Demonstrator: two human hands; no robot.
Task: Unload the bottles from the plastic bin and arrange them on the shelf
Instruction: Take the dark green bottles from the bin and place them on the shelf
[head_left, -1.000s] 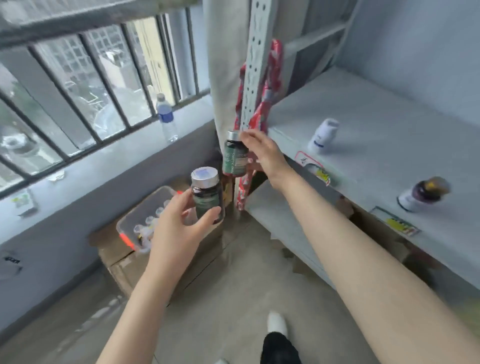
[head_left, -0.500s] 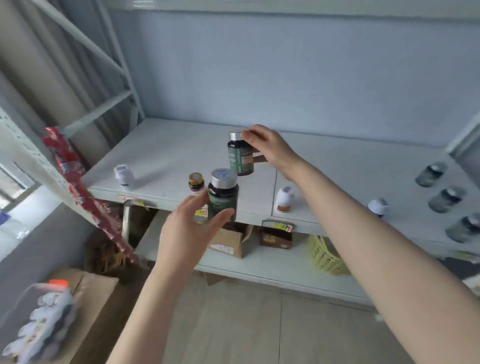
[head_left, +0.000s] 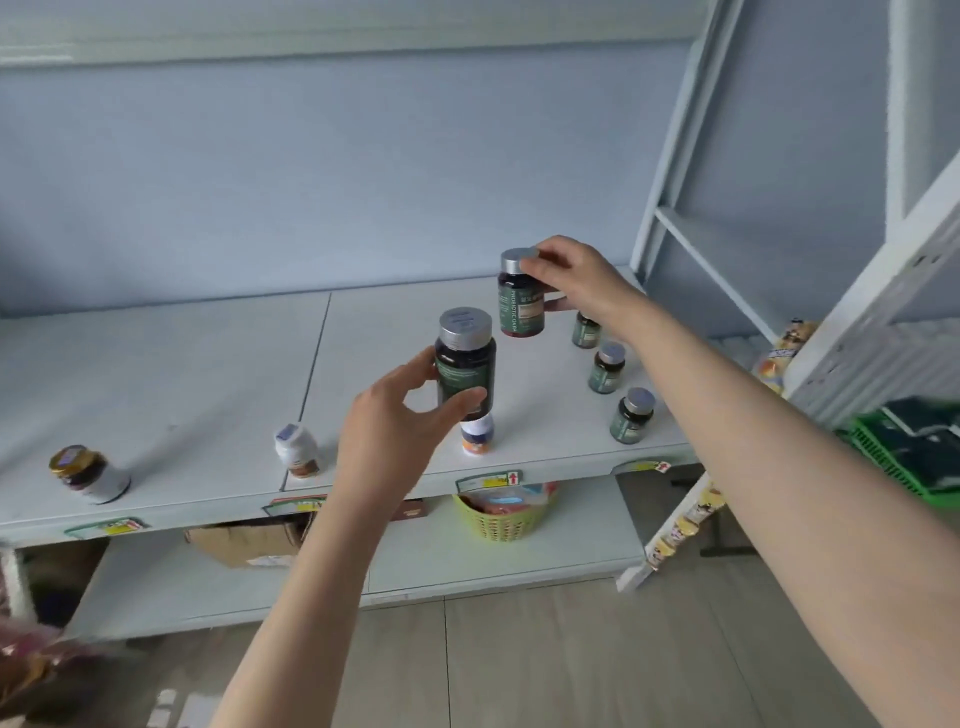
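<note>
The left hand (head_left: 395, 415) grips a dark bottle (head_left: 465, 371) round its belly, held above the front of the shelf (head_left: 156, 374). Further right, a green-labelled bottle (head_left: 521, 306) hangs over the shelf, the right hand (head_left: 576, 280) holding it by the silver cap and upper body. Both look rigid, smooth and fairly light; a hold round the body seems safest. Three matching bottles (head_left: 607, 368) stand rightmost.

Pale blue wall (head_left: 363, 182) — beige plank floor (head_left: 571, 665) below.
</note>
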